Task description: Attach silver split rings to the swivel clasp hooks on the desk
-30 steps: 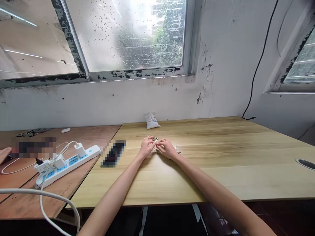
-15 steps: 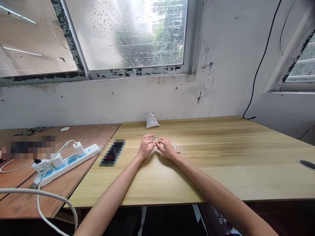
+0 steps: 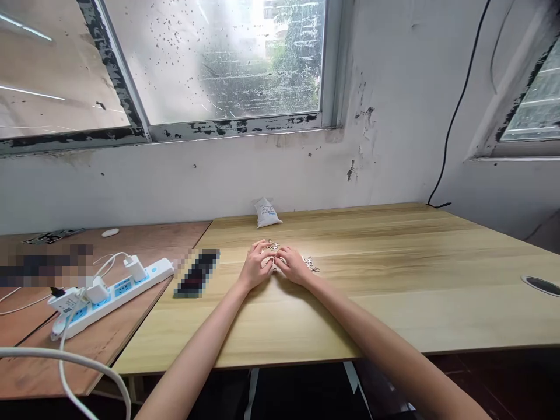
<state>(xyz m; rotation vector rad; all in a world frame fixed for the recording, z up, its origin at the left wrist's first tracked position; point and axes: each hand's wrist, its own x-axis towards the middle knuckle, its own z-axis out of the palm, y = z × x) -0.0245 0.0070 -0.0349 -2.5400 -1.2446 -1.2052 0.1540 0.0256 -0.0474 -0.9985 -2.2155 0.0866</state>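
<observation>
My left hand (image 3: pixel 256 265) and my right hand (image 3: pixel 291 265) meet over the light wood table, fingertips bent and almost touching. Both are closed in a pinch; whatever sits between the fingers is too small and too covered to name. Just beyond the fingertips lies a small heap of shiny metal clasps (image 3: pixel 273 245), partly hidden by the hands. More metal clasps (image 3: pixel 311 263) are scattered to the right of my right hand. A tiny metal piece (image 3: pixel 275 269) rests on the wood between the two hands.
A white printed packet (image 3: pixel 266 213) stands near the wall. Left of my hands lies a dark blurred-out object (image 3: pixel 196 273). On the adjoining brown table are a white power strip (image 3: pixel 114 297) with plugs and cables. A round grommet (image 3: pixel 541 285) is set in the tabletop at right.
The whole view has shifted slightly. My hands stay together in nearly the same place, with the fingertips a little closer and the fingers slightly repositioned.
</observation>
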